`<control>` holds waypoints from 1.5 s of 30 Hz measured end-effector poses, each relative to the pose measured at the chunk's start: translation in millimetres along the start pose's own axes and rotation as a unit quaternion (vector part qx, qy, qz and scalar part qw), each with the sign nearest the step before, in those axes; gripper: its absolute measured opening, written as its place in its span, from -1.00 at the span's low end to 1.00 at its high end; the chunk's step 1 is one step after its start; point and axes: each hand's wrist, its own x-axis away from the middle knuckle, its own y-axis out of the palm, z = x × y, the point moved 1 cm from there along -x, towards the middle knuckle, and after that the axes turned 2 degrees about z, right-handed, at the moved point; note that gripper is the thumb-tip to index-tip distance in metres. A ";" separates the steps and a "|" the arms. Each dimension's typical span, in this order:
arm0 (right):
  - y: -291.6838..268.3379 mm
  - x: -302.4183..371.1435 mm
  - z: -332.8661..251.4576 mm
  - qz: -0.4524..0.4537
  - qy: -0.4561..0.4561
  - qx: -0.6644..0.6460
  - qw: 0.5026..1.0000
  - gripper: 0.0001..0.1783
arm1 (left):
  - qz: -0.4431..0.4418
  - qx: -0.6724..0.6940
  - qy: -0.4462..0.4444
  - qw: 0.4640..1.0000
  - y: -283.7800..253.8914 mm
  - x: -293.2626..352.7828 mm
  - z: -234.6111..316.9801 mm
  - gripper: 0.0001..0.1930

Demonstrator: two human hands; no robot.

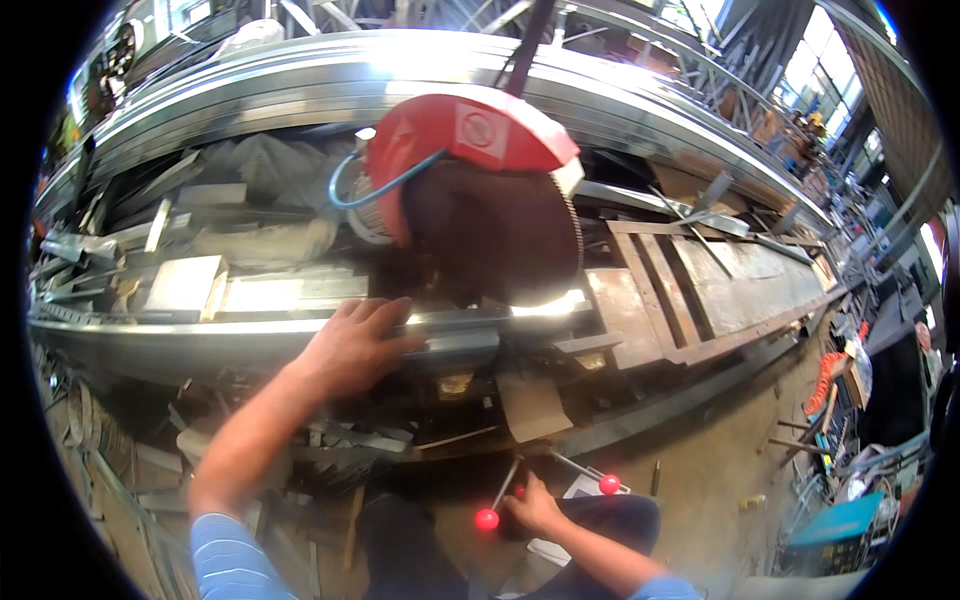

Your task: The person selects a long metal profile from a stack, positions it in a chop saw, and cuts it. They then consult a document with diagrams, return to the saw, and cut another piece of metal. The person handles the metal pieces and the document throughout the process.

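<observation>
A cut-off saw with a red guard [480,130] and a large, dark toothed blade [500,235] stands in front of me, slightly blurred. Just left of the blade, my left hand [358,345] lies over a long, shiny metal profile [250,330], fingers stretched out toward the blade. Low down by my knees, my right hand [537,507] is closed around one arm of a red-knobbed lever handle [505,485]. Two of its red knobs show clearly, one knob [487,519] to the hand's left and another [610,484] to its right. The gripping fingers are partly hidden.
Stacked long metal profiles [340,65] run behind the saw. Offcuts [185,285] crowd the bench on the left, and a flat metal frame [730,285] lies to the right. A blue hose [385,190] loops by the guard. Floor right holds a red coiled hose [825,380] and a teal-topped box [835,520].
</observation>
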 end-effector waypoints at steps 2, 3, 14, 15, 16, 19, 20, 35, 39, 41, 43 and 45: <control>-23.3 29.4 -12.8 0.043 -0.078 0.069 0.994 -0.31 | 0.153 0.015 -0.068 0.986 6.7 27.6 13.2 -0.42; -39.3 46.7 -20.2 0.059 -0.153 0.101 0.981 -0.30 | 0.247 0.055 -0.149 0.956 18.5 50.9 21.6 -0.50; -147.7 18.8 -51.6 0.083 -0.177 0.375 0.906 -0.57 | 0.424 0.342 -0.600 0.586 113.7 51.7 91.0 -0.46; -150.8 14.3 -53.6 0.063 -0.162 0.378 0.909 -0.56 | 0.380 0.389 -0.624 0.561 117.3 51.7 112.7 -0.51; -151.3 10.9 -55.9 0.041 -0.146 0.380 0.912 -0.54 | 0.333 0.401 -0.634 0.571 134.3 57.1 137.6 -0.53; -147.6 7.8 -54.9 0.029 -0.140 0.369 0.918 -0.45 | 0.017 0.531 -0.543 0.651 145.5 71.1 212.7 -0.54; -145.6 4.4 -53.1 0.026 -0.153 0.361 0.920 -0.45 | -0.073 0.631 -0.509 0.581 173.0 79.6 237.5 -0.46; -151.6 -22.9 -32.3 -0.099 -0.103 0.239 0.960 -0.45 | -0.096 0.903 -0.403 -0.119 124.0 32.2 269.5 -0.79; -89.3 -62.5 29.1 -0.146 -0.171 0.069 0.972 -0.51 | 0.019 0.848 -0.530 0.009 99.0 -38.3 321.4 -0.86; -58.5 -88.7 77.9 -0.161 -0.303 -0.044 0.938 -0.54 | 0.058 0.767 -0.624 0.140 104.0 -79.3 349.7 -0.88; -60.7 -95.6 70.9 -0.237 -0.325 -0.025 0.915 -0.55 | 0.097 0.767 -0.620 0.131 111.1 -75.2 351.3 -0.94; -63.8 -95.1 63.3 -0.264 -0.342 -0.007 0.902 -0.56 | 0.094 0.755 -0.635 0.134 106.5 -76.0 348.0 -0.96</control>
